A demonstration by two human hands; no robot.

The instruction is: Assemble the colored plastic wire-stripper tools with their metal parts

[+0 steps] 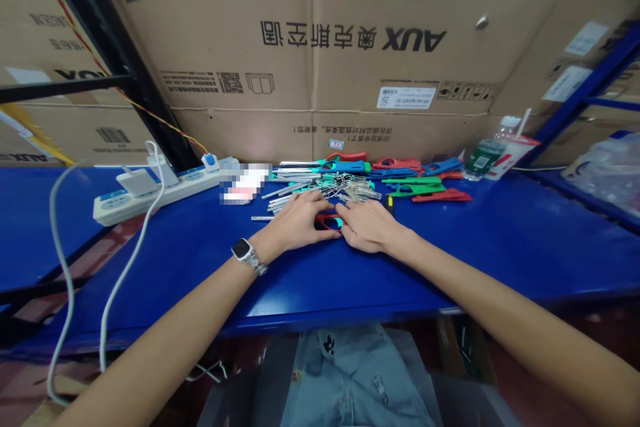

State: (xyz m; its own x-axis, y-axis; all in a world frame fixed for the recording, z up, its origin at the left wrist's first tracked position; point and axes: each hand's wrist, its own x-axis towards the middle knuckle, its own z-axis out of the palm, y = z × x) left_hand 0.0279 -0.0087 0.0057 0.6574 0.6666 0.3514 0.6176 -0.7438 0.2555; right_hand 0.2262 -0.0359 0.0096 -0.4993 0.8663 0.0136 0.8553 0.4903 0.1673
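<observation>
A red long-nosed lighter handle (327,221) with a teal inside part lies between my hands, low over the blue table. My left hand (300,220), with a watch on the wrist, is closed around its left side, thumb below and fingers above. On its right end the fingers of my right hand (370,223) are bent and pressed together. My fingers cover much of the handle. Just beyond them is a heap of metal lighter tubes (287,188) and thin wires (345,183). A small black and yellow piece (389,203) is beside my right hand.
Red, blue and green handle shells (420,188) lie at the back right, near a green-labelled bottle (484,153) and a cup (515,150). A white power strip (165,190) with cables stands left. Large cardboard (340,73) walls off the back of the blue table (475,247).
</observation>
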